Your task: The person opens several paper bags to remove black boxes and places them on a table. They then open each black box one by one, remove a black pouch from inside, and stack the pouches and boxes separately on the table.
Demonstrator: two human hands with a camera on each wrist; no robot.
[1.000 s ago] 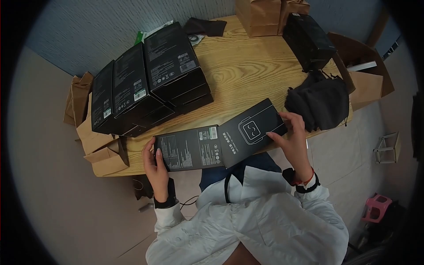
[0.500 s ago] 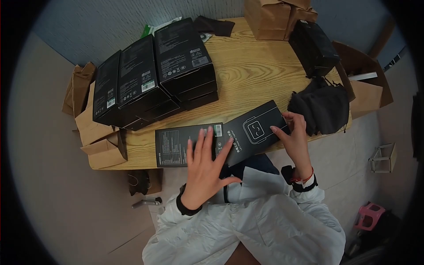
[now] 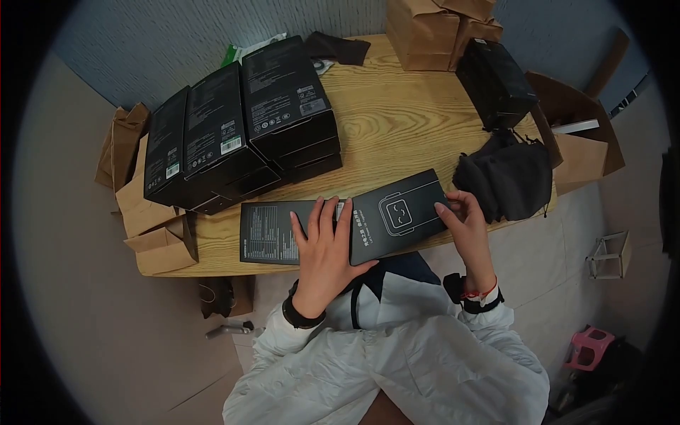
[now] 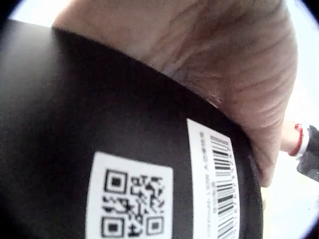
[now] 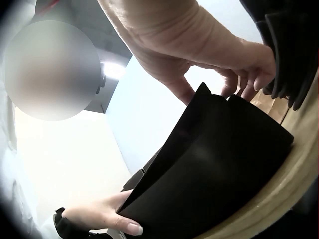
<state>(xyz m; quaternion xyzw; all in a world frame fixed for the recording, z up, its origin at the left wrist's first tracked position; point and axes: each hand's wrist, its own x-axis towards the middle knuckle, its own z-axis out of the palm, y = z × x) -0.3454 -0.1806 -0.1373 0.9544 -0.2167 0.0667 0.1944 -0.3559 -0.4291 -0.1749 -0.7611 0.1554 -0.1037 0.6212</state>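
A black printed box [image 3: 265,234] with two panels lies at the table's front edge; its right panel [image 3: 411,212] shows a white line drawing of a smiling face. My left hand [image 3: 324,262] rests flat, fingers spread, over the middle where the panels meet. With thumb and fingers my right hand [image 3: 469,230] pinches the right panel's far end. In the right wrist view, the right hand [image 5: 199,55] holds the black panel's edge [image 5: 214,149]. A QR code label [image 4: 130,196] and a barcode label show on the black surface in the left wrist view.
Stacked black boxes [image 3: 241,120] stand at the left of the wooden table [image 3: 382,113]. A dark drawstring pouch [image 3: 504,177] lies right of my right hand. Behind it are a black box [image 3: 496,81] and paper bags [image 3: 425,35]; more brown paper [image 3: 166,244] is at the left edge.
My left hand has left the box's left end and moved right, onto the middle of the panels. My right hand keeps its grip on the far end.
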